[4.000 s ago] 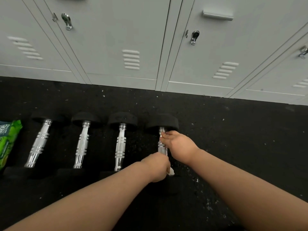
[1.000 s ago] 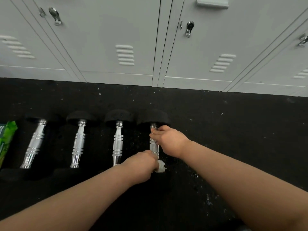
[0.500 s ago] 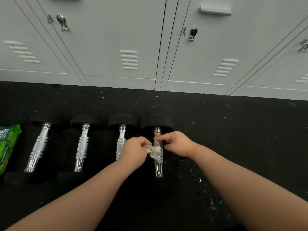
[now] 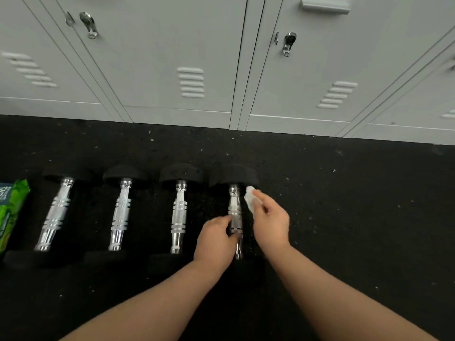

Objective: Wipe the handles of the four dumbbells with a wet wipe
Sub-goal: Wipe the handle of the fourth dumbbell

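Several black-headed dumbbells with chrome handles lie side by side on the black floor. The rightmost dumbbell lies between my hands. My left hand grips the near part of its handle, fingers curled round the chrome. My right hand is just right of the handle and pinches a crumpled white wet wipe near the far head. The wipe hangs beside the handle, apart from it or barely touching. The other dumbbells lie untouched to the left.
A green wet-wipe pack lies at the left edge beside the leftmost dumbbell. Grey lockers line the far side of the black speckled rubber floor.
The wet wipe has passed from my left hand to my right hand. My left hand slid down to the near part of the rightmost handle; my right hand drew off to the handle's right side.
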